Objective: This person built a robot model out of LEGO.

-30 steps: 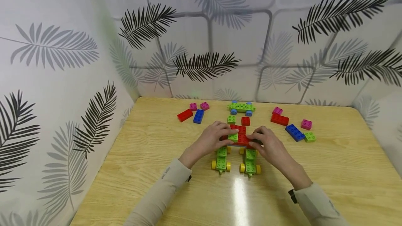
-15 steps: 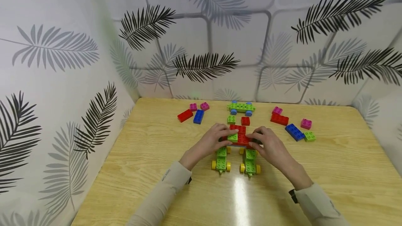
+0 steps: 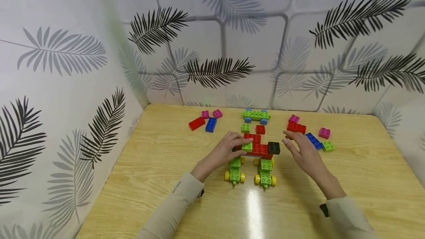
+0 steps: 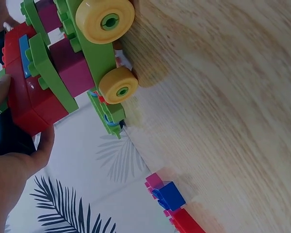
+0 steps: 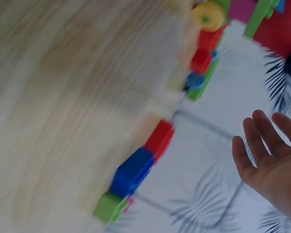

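Mid-table stands a toy brick build: red bricks lie across two green wheeled bases, the left base and the right base, both with yellow wheels. A small lime brick sits on top. My left hand grips the build's left end, thumb and fingers around a black brick that it hides from the head view. Another black brick sits on the right end. Just right of it, apart from the build, my right hand holds nothing, its fingers extended in the right wrist view.
Behind the build are a green base with blue wheels, a lime brick and a red brick. Loose red, blue and pink bricks lie back left, near a blue brick. More lie at right, near a pink brick.
My right hand has let go of the black brick at the build's right end and moved off to the right, uncovering it. My left hand has stayed in place.
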`<state>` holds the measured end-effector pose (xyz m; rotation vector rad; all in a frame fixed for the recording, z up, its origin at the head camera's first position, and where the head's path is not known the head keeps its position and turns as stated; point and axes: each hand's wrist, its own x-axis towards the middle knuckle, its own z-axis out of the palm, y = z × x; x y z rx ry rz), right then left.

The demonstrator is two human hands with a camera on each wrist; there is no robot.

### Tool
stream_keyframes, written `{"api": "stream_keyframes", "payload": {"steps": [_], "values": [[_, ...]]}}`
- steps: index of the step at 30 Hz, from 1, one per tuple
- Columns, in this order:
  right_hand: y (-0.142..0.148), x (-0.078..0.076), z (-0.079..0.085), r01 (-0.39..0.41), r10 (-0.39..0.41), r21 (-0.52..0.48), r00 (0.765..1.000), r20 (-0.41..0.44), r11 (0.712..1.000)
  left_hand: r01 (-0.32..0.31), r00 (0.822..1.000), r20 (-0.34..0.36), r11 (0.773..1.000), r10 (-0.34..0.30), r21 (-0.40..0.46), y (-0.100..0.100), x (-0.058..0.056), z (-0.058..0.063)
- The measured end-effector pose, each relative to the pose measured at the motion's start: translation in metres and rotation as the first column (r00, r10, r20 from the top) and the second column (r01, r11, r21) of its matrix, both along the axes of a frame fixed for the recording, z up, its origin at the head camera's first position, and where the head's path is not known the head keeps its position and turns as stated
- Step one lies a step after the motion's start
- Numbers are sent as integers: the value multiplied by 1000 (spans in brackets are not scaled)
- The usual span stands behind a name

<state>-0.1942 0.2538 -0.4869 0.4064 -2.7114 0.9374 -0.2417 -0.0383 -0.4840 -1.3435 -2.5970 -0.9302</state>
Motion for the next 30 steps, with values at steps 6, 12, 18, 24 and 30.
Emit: {"api": "stream_keyframes", "payload": {"steps": [6,12,18,24,30], "values": [[58,-3,-12,178,-177,25,983,-48,984,-5,1000,7,1000,6,-4,1,1,0],[95,1,-20,374,-391,149,914,111,916,-19,1000,9,1000,19,-12,2,0,-1],[107,-7,-31,377,-414,196,884,214,905,-72,996,57,997,74,-42,3,2,2],[113,-13,-41,371,-411,192,879,244,908,-107,982,149,994,111,-33,4,0,1],[115,-16,-40,374,-416,202,878,236,905,-115,969,222,993,107,22,2,-1,0]]}}
